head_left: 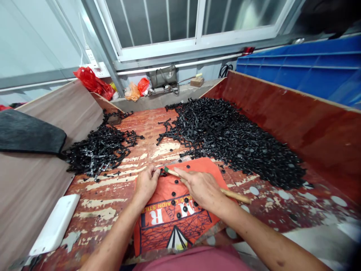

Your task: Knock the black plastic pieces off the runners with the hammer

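My left hand [147, 183] pinches a small black linked part [163, 173] between thumb and fingers. My right hand [201, 188] is wrapped round a slim wooden stick [237, 196]. Its green tip meets or nearly meets the black part; I cannot tell which. Both hands rest over an orange printed cloth [165, 188] spread on the worn red board. Several small black round pieces [178, 215] lie scattered on the cloth between my forearms.
A large heap of black parts [225, 131] lies right, against a red-brown board wall [296, 116]. Left is a smaller pile of black linked parts [97, 148]. A white power bank-like box [55, 224] lies at the front left. Behind the right wall stands a blue crate [299, 69].
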A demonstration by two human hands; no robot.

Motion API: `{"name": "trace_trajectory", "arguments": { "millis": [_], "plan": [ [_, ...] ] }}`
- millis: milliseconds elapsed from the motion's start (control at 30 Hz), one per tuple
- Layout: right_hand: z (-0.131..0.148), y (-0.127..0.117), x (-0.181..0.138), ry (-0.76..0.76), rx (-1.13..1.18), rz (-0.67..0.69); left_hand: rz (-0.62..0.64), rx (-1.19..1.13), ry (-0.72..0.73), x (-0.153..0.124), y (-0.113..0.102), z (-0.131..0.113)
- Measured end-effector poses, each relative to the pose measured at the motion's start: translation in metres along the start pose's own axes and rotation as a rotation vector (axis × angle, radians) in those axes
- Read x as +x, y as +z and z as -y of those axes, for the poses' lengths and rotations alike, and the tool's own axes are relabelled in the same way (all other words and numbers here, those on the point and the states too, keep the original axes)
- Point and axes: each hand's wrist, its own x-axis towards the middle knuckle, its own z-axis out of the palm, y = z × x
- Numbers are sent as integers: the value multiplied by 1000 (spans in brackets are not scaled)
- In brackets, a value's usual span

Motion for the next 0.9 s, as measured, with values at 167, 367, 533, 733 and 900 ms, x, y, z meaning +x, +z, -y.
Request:
{"name": "trace_trajectory", "arguments": {
  "millis": [167, 367, 533, 733, 900],
  "plan": [
    [-5, -6, -2, -13, 83, -45, -45, -30, -27, 2, 5, 7],
    [1, -24, -5, -41, 166, -149, -33, -61, -31, 4, 7, 14],
    [11, -15, -3, -63, 82, -94, -20, -85, -30, 5, 8, 16],
    [12, -12, 0, -41, 43, -90, -14, -109, -40, 4, 8, 15],
    [15, -4, -1, -21, -50, 91, -13, -132, -57, 4, 7, 14]
  ]
}}
